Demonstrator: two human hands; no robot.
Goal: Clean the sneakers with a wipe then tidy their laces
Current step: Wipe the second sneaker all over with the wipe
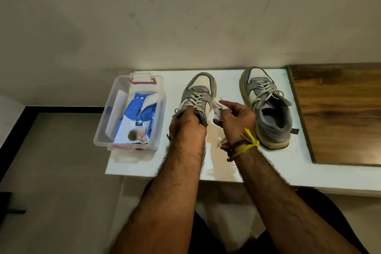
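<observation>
Left hand (186,125) grips sneaker (196,97); right hand (237,117) pinches wipe (219,109).

Two grey and white sneakers with yellowed soles sit on a white table, toes pointing away. The left sneaker (198,97) has its laces (195,99) crossed up the front, and a crumpled white wipe (219,109) touches its right side. The right sneaker (268,107) stands apart, with loose laces (262,90) and an open top.
</observation>
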